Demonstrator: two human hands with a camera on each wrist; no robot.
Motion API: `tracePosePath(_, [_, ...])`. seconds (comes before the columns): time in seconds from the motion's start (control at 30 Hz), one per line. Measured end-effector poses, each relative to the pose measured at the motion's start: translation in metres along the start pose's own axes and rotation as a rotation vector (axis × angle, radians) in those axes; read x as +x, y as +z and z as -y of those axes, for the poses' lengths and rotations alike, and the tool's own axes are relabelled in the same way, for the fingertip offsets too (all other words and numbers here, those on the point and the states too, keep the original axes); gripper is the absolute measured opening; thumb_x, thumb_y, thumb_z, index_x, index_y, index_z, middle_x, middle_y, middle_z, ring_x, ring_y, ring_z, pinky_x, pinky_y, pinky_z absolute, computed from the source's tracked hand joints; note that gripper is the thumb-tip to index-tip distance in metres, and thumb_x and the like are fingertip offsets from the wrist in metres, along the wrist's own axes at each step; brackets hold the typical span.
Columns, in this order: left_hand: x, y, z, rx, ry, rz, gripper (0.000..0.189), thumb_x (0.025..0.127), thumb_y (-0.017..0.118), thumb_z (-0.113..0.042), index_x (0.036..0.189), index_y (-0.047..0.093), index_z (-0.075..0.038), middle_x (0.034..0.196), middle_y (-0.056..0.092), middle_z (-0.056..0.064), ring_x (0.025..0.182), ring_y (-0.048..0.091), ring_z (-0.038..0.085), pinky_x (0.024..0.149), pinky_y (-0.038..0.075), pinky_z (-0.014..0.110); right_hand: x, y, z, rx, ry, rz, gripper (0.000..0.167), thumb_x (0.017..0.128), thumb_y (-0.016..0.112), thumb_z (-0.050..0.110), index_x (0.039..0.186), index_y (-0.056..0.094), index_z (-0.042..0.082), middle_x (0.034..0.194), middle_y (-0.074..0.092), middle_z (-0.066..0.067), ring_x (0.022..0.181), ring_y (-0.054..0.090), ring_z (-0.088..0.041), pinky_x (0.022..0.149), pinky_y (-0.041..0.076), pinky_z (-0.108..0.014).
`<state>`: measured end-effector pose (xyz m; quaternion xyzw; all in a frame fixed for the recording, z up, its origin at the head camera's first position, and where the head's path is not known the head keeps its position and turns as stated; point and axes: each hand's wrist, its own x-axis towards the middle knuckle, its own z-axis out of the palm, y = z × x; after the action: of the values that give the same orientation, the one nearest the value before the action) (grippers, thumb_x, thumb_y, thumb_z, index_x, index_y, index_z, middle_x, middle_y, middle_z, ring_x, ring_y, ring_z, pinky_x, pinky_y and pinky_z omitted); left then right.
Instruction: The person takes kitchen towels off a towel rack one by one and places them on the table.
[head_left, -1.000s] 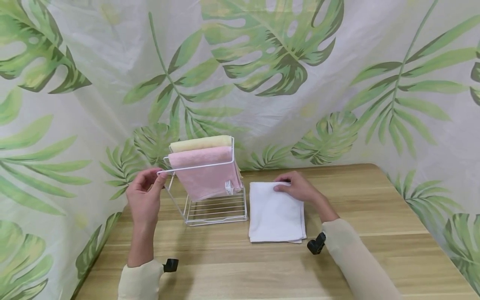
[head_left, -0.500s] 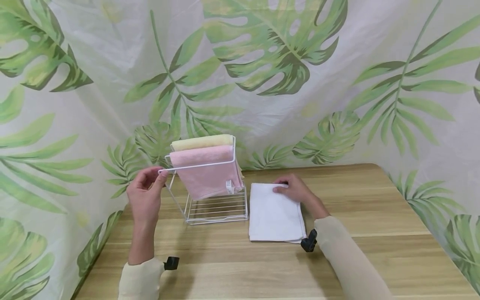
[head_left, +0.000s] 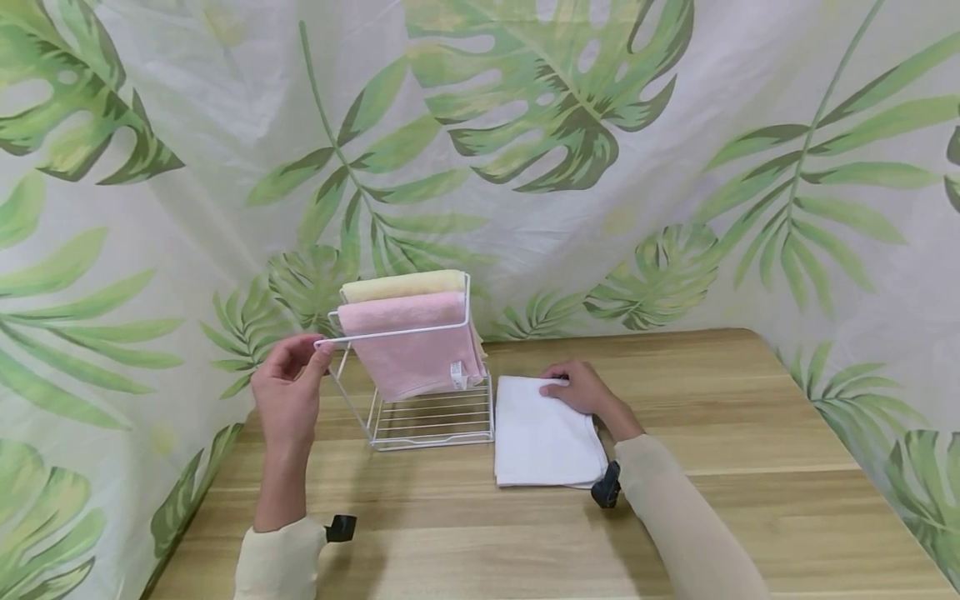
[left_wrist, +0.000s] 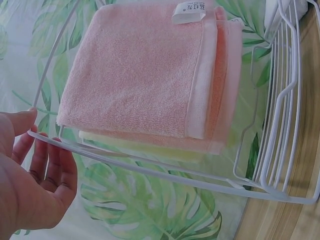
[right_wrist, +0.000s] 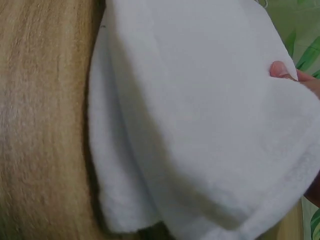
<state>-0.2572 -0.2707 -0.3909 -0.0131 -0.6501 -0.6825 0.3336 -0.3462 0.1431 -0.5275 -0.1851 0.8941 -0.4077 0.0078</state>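
Note:
A white wire rack (head_left: 431,439) stands on the table, and my left hand (head_left: 287,396) pinches the front left corner of its top rail between thumb and fingers. Over the rack's upper bars hang a pink towel (head_left: 408,350) with a small label and, behind it, a yellow towel (head_left: 405,285). To the right of the rack is a folded white towel (head_left: 547,437). My right hand (head_left: 581,390) grips its far edge, thumb on top and fingers underneath. In the right wrist view the white towel (right_wrist: 200,100) sags from the thumb, its layers slightly apart.
The wooden table (head_left: 750,500) reaches forward to a leaf-print curtain (head_left: 525,125) hanging behind it. A small black camera (head_left: 606,485) sits at the right wrist, close to the white towel's near corner. Another black camera (head_left: 341,528) is at the left wrist.
My right hand has shifted slightly left and nearer with the white towel's far edge, and the towel's right side has begun to bend. My left hand keeps its hold on the rack.

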Motion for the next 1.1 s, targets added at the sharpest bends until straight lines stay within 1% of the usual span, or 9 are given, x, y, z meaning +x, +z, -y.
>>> tracePosePath(0.2, [-0.001, 0.003, -0.002, -0.003, 0.015, 0.011, 0.018, 0.093, 0.081, 0.001, 0.107, 0.073, 0.010, 0.086, 0.069, -0.003, 0.076, 0.065, 0.007, 0.068, 0.062, 0.014, -0.001, -0.005, -0.001, -0.038, -0.013, 0.023, 0.020, 0.101, 0.076, 0.017, 0.116, 0.080, 0.004, 0.112, 0.081, -0.012, 0.106, 0.073, -0.027, 0.100, 0.061, -0.049])
tracePosePath(0.33, [-0.001, 0.004, -0.002, -0.001, 0.023, 0.011, 0.020, 0.092, 0.082, 0.001, 0.107, 0.073, 0.011, 0.086, 0.069, -0.003, 0.075, 0.065, 0.007, 0.067, 0.061, 0.014, -0.001, -0.011, 0.004, -0.083, -0.011, 0.037, 0.022, 0.102, 0.075, 0.018, 0.119, 0.078, 0.004, 0.110, 0.079, -0.011, 0.103, 0.071, -0.024, 0.096, 0.061, -0.046])
tracePosePath(0.37, [-0.001, 0.004, -0.002, 0.004, 0.025, 0.012, 0.021, 0.092, 0.082, 0.001, 0.108, 0.073, 0.012, 0.086, 0.069, -0.003, 0.076, 0.065, 0.007, 0.067, 0.061, 0.014, -0.001, -0.013, 0.007, -0.080, -0.003, 0.038, 0.022, 0.103, 0.074, 0.017, 0.120, 0.078, 0.004, 0.110, 0.078, -0.011, 0.102, 0.071, -0.024, 0.095, 0.060, -0.045])
tracePosePath(0.47, [-0.002, 0.004, -0.002, 0.067, 0.042, 0.015, 0.026, 0.091, 0.085, -0.002, 0.109, 0.073, 0.011, 0.087, 0.071, -0.005, 0.077, 0.064, 0.008, 0.067, 0.059, 0.013, 0.001, -0.021, 0.019, -0.075, -0.009, 0.016, 0.023, 0.102, 0.074, 0.015, 0.122, 0.076, 0.002, 0.110, 0.078, -0.011, 0.101, 0.070, -0.024, 0.091, 0.061, -0.041])
tracePosePath(0.6, [-0.002, 0.003, -0.003, 0.141, 0.063, 0.006, 0.030, 0.089, 0.088, -0.006, 0.111, 0.074, 0.009, 0.087, 0.071, -0.008, 0.079, 0.062, 0.009, 0.066, 0.053, 0.012, 0.007, -0.034, 0.043, -0.037, -0.106, -0.028, 0.029, 0.101, 0.075, 0.012, 0.127, 0.074, -0.002, 0.115, 0.078, -0.017, 0.104, 0.073, -0.029, 0.092, 0.064, -0.043])
tracePosePath(0.67, [-0.003, 0.003, -0.003, 0.138, 0.063, -0.004, 0.030, 0.088, 0.088, -0.005, 0.110, 0.074, 0.010, 0.086, 0.070, -0.008, 0.078, 0.061, 0.010, 0.066, 0.053, 0.012, 0.011, -0.040, 0.058, -0.017, -0.147, -0.039, 0.032, 0.102, 0.075, 0.015, 0.130, 0.072, -0.001, 0.119, 0.077, -0.018, 0.107, 0.073, -0.031, 0.095, 0.064, -0.044])
tracePosePath(0.77, [-0.003, 0.003, -0.003, 0.122, 0.059, -0.017, 0.030, 0.087, 0.089, -0.003, 0.109, 0.074, 0.011, 0.085, 0.069, -0.007, 0.077, 0.060, 0.010, 0.064, 0.051, 0.012, 0.014, -0.048, 0.084, 0.009, -0.172, -0.046, 0.037, 0.102, 0.076, 0.020, 0.134, 0.071, 0.002, 0.125, 0.076, -0.017, 0.112, 0.073, -0.031, 0.099, 0.064, -0.046])
tracePosePath(0.9, [-0.003, 0.003, -0.002, 0.115, 0.049, -0.024, 0.031, 0.087, 0.089, -0.003, 0.109, 0.074, 0.011, 0.086, 0.069, -0.007, 0.078, 0.060, 0.010, 0.064, 0.050, 0.013, 0.015, -0.056, 0.115, 0.011, -0.193, -0.065, 0.038, 0.101, 0.077, 0.024, 0.135, 0.072, 0.007, 0.129, 0.076, -0.013, 0.117, 0.072, -0.029, 0.102, 0.064, -0.045])
tracePosePath(1.1, [-0.004, 0.004, -0.002, 0.132, 0.045, -0.024, 0.029, 0.088, 0.088, -0.006, 0.109, 0.074, 0.009, 0.088, 0.069, -0.007, 0.079, 0.060, 0.011, 0.066, 0.050, 0.014, 0.012, -0.064, 0.146, 0.016, -0.276, -0.098, 0.039, 0.100, 0.079, 0.022, 0.134, 0.072, 0.006, 0.129, 0.076, -0.015, 0.117, 0.071, -0.033, 0.101, 0.063, -0.049])
